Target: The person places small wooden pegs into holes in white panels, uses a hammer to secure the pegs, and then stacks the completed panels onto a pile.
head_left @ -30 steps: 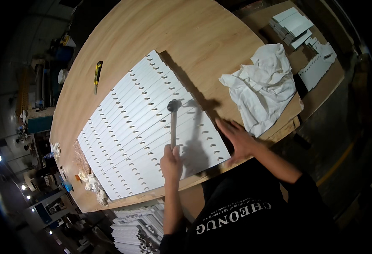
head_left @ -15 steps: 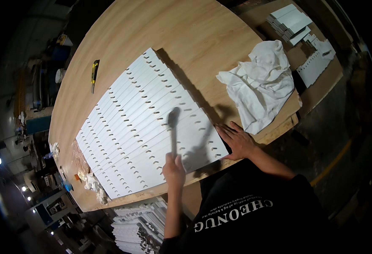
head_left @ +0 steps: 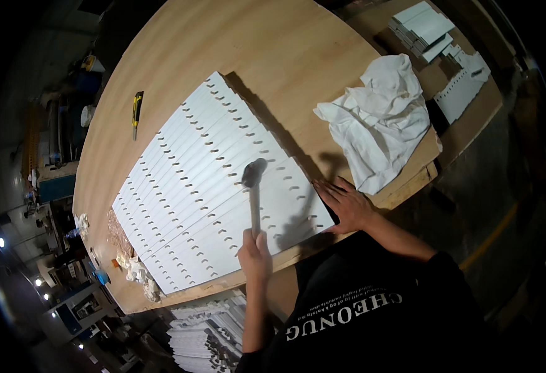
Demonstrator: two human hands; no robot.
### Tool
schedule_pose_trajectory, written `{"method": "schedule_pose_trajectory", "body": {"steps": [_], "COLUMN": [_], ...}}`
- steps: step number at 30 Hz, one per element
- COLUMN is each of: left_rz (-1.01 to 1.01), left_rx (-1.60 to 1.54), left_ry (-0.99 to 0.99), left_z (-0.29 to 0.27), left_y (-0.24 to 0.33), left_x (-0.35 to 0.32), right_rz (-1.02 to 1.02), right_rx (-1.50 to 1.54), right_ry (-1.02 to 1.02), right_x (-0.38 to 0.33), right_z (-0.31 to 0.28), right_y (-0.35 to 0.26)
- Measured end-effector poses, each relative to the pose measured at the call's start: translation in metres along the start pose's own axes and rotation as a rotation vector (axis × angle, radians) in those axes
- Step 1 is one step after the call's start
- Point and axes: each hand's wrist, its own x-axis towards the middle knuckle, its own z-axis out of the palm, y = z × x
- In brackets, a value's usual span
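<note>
My left hand (head_left: 255,256) is closed round the handle of a mallet (head_left: 255,205). The mallet's dark head is over the right part of a white slatted panel (head_left: 180,205); whether it touches the surface I cannot tell. Rows of short dark slots run across the panel, whose slats lie side by side with stepped ends along the far right edge. My right hand (head_left: 349,207) is open, fingers spread, pressed on the wooden table beside the panel's right edge, the fingertips at that edge.
The panel lies on a large wooden table (head_left: 273,37). A crumpled white cloth (head_left: 382,124) is to the right, with stacked white slats (head_left: 425,28) beyond it. A yellow and black utility knife (head_left: 137,115) lies at the left. More white slats (head_left: 208,336) are piled below the front edge.
The mallet head has shifted slightly left and turned a little in my left hand. My right hand stays by the panel's edge.
</note>
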Motion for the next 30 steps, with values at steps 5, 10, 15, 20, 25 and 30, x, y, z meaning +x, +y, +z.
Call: {"method": "schedule_pose_trajectory", "body": {"steps": [5, 10, 15, 20, 25, 30], "left_rz": [0.02, -0.019, -0.001, 0.035, -0.04, 0.025], "left_rx": [0.046, -0.073, 0.112, -0.077, 0.069, 0.023], "left_ry": [-0.066, 0.042, -0.041, 0.083, -0.076, 0.017], "left_z": [0.021, 0.002, 0.021, 0.016, 0.02, 0.019], "left_y": [-0.01, 0.004, -0.012, -0.01, -0.007, -0.004], "left_x": [0.005, -0.013, 0.004, -0.012, -0.003, -0.025], "right_rz": [-0.01, -0.003, -0.007, 0.012, 0.009, -0.006], "right_rx": [0.035, 0.03, 0.053, 0.046, 0.089, 0.054], "right_ry": [0.071, 0.063, 0.106, 0.095, 0.107, 0.121], "right_x": [-0.002, -0.001, -0.003, -0.002, -0.005, -0.004], "right_z": [0.003, 0.005, 0.0, 0.007, 0.002, 0.009], "right_y": [0.0, 0.004, 0.001, 0.002, 0.001, 0.004]}}
